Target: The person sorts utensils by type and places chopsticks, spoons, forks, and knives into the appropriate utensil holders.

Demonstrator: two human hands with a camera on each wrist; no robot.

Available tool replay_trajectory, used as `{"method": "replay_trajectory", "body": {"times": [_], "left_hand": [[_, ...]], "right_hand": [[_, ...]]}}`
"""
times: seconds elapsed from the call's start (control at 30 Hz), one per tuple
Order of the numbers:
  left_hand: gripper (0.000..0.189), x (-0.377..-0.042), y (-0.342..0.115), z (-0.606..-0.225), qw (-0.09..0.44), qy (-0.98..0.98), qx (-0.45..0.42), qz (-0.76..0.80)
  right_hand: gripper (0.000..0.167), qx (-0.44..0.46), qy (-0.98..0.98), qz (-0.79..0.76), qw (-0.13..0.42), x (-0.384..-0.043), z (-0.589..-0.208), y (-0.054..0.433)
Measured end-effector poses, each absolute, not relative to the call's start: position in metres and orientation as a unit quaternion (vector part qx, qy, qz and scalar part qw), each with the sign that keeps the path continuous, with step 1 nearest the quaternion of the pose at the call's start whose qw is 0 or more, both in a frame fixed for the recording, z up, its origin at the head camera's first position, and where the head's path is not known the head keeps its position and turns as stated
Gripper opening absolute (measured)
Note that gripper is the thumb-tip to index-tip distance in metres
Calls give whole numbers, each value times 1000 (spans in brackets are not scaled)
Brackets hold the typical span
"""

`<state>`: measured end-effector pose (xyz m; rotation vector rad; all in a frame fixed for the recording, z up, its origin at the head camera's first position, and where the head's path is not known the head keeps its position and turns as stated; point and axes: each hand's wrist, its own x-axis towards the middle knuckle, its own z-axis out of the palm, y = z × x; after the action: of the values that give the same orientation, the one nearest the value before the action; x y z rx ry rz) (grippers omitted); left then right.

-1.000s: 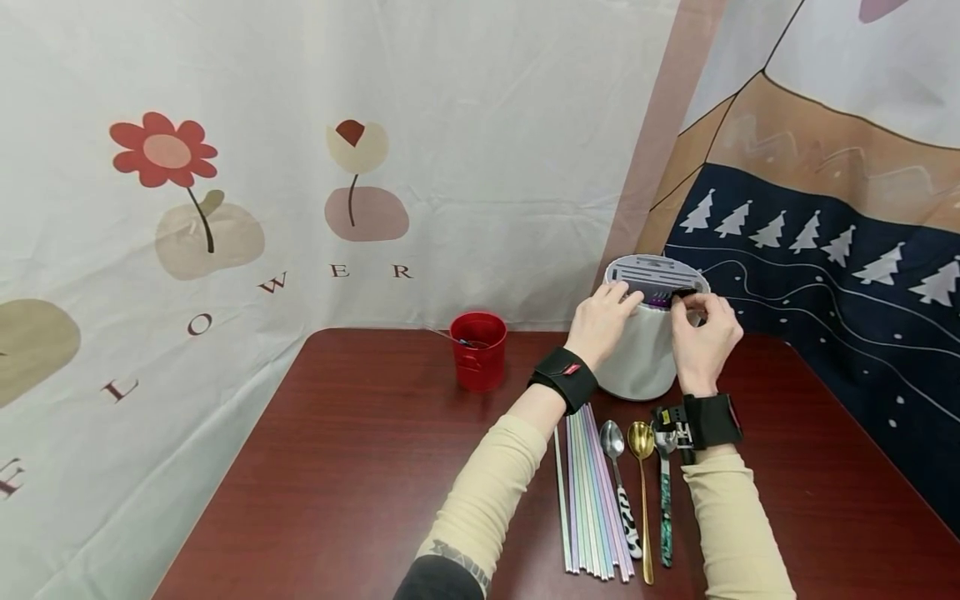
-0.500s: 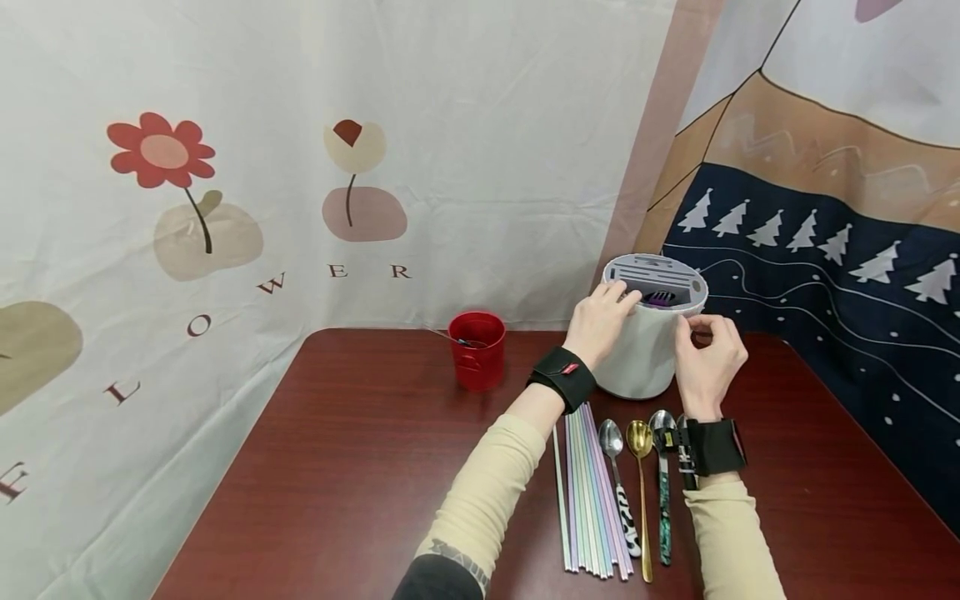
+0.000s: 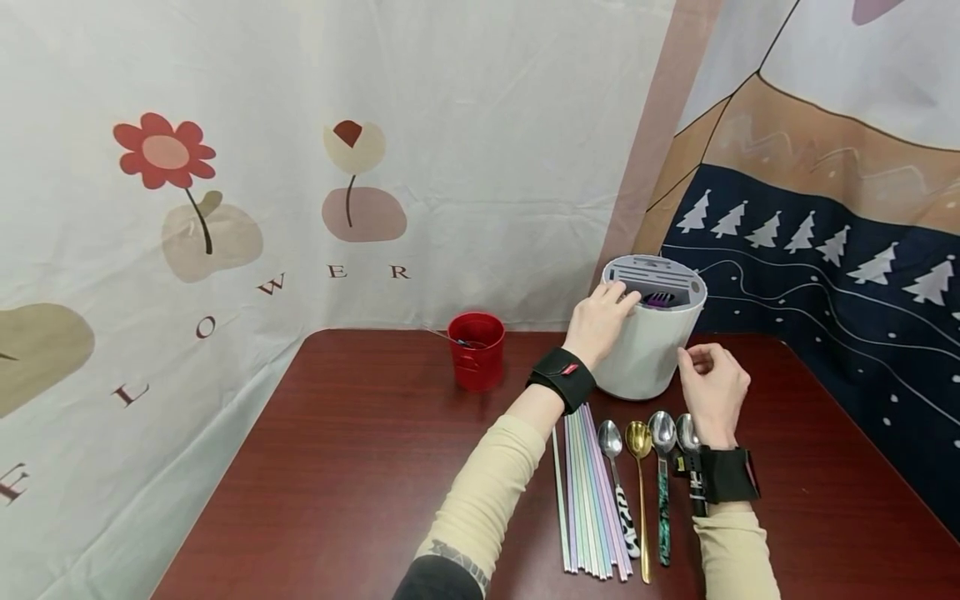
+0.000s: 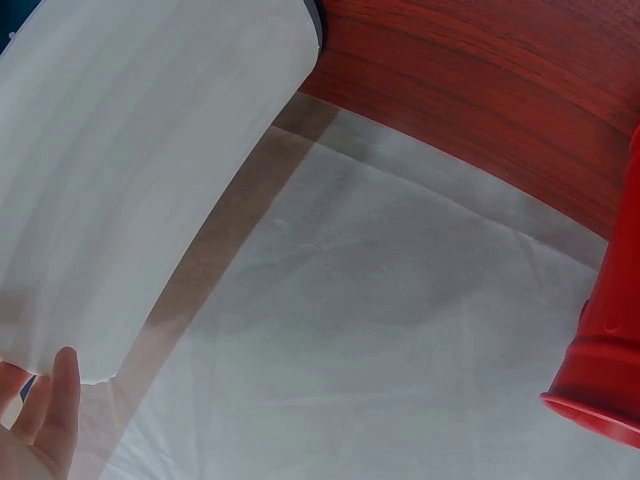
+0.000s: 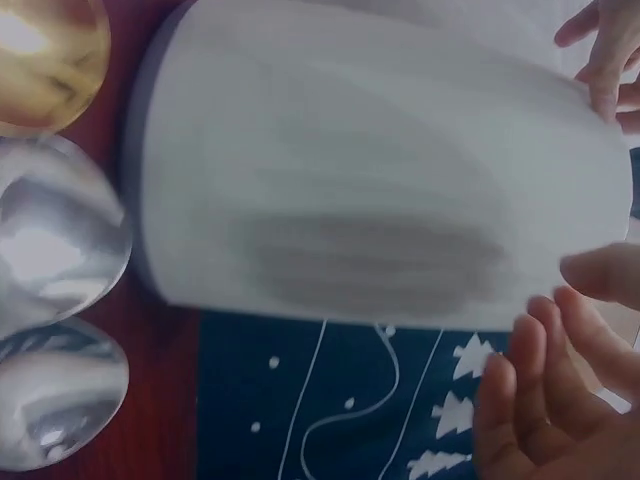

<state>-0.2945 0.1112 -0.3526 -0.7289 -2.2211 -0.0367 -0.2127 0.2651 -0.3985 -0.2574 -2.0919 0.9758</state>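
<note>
A pale grey cutlery holder point(image 3: 643, 358) with a slotted top stands at the table's back right. My left hand point(image 3: 598, 323) holds its rim at the left, with fingers hooked over the edge. Dark purple fork tines point(image 3: 660, 299) show in the open front compartment. Just right of the holder, my right hand point(image 3: 716, 390) hangs above the table, its fingers loosely bent and nothing in them. In the right wrist view this right hand point(image 5: 560, 375) is apart from the holder's wall point(image 5: 350, 170).
In front of the holder lie several pastel chopsticks point(image 3: 588, 492), a spoon with a black-and-white handle point(image 3: 611, 440), a gold spoon point(image 3: 639, 440), a green-handled spoon point(image 3: 663, 433) and a dark-handled spoon point(image 3: 687, 435). A red cup point(image 3: 478, 362) with a thin utensil inside stands left.
My right hand has let go of a dark item at the holder's front compartment and drawn back down and right. The dark-handled spoon is now uncovered. My left hand stays on the rim.
</note>
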Motion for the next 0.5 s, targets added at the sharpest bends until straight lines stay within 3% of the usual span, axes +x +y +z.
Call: {"method": "replay_trajectory", "body": {"times": [0.2,0.5], "left_hand": [[21,-294,111,-351,381,-879,-287,-13],[19,-296,112,-353,393,-872,-290,-19]], "right_hand": [[20,-118,-885,331,306,-198,-402,276],[31,-105,-952,267,106,-179,-403,301]]}}
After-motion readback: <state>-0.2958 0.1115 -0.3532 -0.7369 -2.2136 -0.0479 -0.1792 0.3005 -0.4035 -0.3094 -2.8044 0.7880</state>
